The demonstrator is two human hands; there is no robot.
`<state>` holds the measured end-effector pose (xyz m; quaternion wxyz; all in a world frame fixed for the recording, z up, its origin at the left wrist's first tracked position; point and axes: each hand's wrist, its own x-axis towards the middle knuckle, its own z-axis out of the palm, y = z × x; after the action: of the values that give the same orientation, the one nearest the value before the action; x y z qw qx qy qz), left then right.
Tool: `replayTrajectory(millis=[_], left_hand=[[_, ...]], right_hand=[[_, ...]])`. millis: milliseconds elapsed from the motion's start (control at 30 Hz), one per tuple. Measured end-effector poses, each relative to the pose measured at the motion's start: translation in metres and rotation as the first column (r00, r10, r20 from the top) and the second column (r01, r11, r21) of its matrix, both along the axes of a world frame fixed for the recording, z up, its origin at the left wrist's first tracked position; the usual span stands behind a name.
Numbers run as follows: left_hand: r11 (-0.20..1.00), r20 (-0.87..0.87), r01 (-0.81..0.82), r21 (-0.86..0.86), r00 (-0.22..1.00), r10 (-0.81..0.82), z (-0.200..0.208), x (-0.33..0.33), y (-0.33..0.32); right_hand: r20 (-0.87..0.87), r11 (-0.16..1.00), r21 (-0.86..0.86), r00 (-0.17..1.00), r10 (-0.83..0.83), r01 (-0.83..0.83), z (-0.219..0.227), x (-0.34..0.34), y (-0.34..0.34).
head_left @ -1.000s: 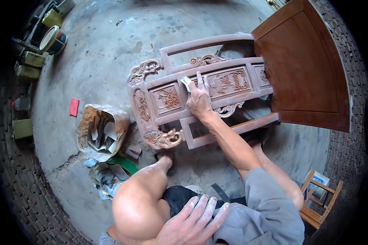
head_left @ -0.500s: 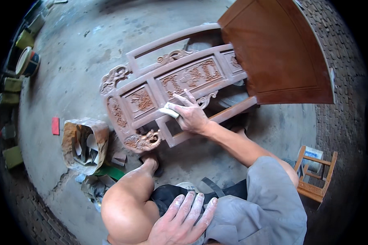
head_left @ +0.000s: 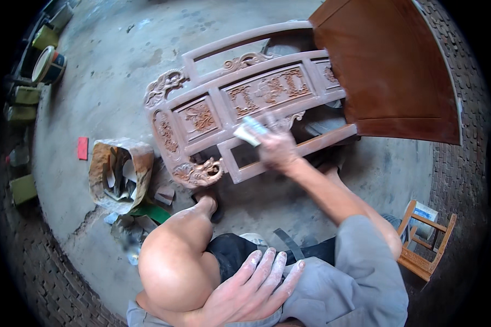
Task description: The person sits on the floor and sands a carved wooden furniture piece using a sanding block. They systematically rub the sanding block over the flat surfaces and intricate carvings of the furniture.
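My right hand (head_left: 278,150), blurred by motion, grips a folded piece of white and pale-blue sandpaper (head_left: 249,131). It is over the lower rail of a carved wooden furniture panel (head_left: 215,106), which has a dusty pinkish surface and brown relief carvings. Whether the sandpaper touches the rail I cannot tell. White dust coats the fingers of my left hand (head_left: 251,289), which lies flat on my lap with its fingers stretched out and nothing in it.
A smooth brown board (head_left: 395,71) covers the panel's right end. Left of the panel stands a worn open container (head_left: 121,174) with scraps inside. A small wooden stool (head_left: 425,240) is at the right. Buckets (head_left: 49,65) line the left side.
The whole scene has shifted slightly right and up in view. My right hand has moved a little right and away along the panel, and the sandpaper's pale-blue face now shows. My left hand stays on my lap.
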<state>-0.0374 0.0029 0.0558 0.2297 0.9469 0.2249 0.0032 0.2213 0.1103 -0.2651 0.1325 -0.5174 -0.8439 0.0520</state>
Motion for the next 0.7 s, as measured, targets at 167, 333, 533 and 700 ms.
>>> replayTrajectory(millis=[167,333,533,700], left_hand=[[0.999,0.001,-0.033,-0.015,0.999,0.033,-0.002,-0.008,-0.002],[0.996,0.050,-0.056,0.069,0.997,0.053,-0.011,-0.004,-0.011],[0.998,0.064,-0.070,0.003,0.995,0.070,-0.008,-0.018,-0.002],[0.996,0.085,-0.086,0.016,0.993,0.085,-0.011,-0.010,-0.013]], right_hand=[[0.059,0.946,0.226,0.967,-0.249,0.230,0.028,0.031,0.008],[-0.111,0.999,-0.031,0.994,0.005,-0.008,0.000,-0.081,-0.013],[0.070,0.989,0.075,0.988,-0.135,0.130,0.019,0.012,0.004],[-0.107,0.999,-0.018,0.994,0.029,-0.031,0.002,-0.064,-0.005]])
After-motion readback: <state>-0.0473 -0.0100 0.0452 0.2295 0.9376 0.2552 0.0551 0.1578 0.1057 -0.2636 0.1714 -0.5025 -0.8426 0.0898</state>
